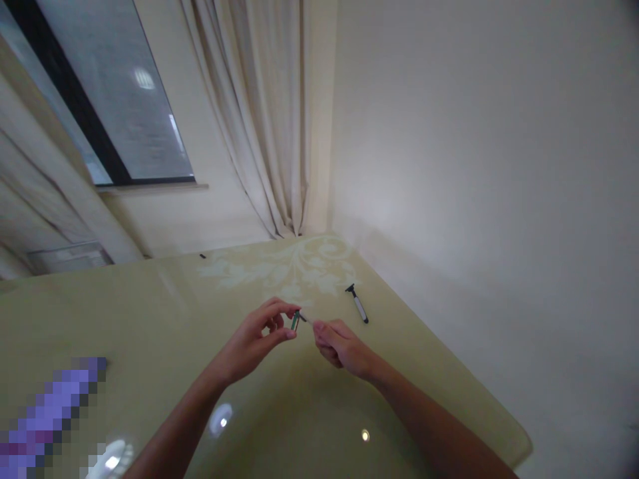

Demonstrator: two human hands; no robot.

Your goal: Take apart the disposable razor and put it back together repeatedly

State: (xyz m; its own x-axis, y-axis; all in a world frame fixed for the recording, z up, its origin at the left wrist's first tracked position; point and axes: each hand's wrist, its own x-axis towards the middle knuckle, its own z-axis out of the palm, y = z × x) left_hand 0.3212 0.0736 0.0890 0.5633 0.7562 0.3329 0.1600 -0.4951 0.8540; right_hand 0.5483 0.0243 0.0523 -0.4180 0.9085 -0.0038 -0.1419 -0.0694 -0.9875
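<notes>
My left hand (264, 332) pinches a small razor head (295, 321) with green edges between thumb and fingertips. My right hand (344, 346) is closed around a razor handle (308, 320), of which only the pale, dark-tipped end shows. That tip meets the upper part of the razor head; whether the two are locked together I cannot tell. Both hands are raised over the glossy table (239, 426). Beyond my right hand lies a second razor (358, 305), with a grey and black handle and a black head.
A small dark piece (202, 256) lies at the table's far edge. A pixelated purple object (54, 416) is at the lower left. The wall (474, 199) borders the table on the right; curtains (269, 120) and a window (124, 86) stand behind.
</notes>
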